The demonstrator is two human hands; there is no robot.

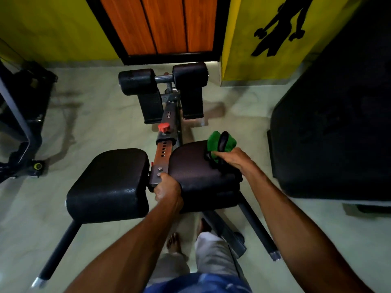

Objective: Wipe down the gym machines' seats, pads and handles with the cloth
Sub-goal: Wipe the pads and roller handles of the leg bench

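gym, padded bench (108, 185), roller pads (136, 81), yellow wall's lifter silhouette (279, 28)

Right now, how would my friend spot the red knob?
Find the orange door at the top. Below it, a metal bar runs down to two black pads. The knob sits on that bar, the only red thing there.

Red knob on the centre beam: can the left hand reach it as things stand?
Probably yes. The left hand grips the near end of the beam, and the red knob sits further along it with nothing between. It must let go first.
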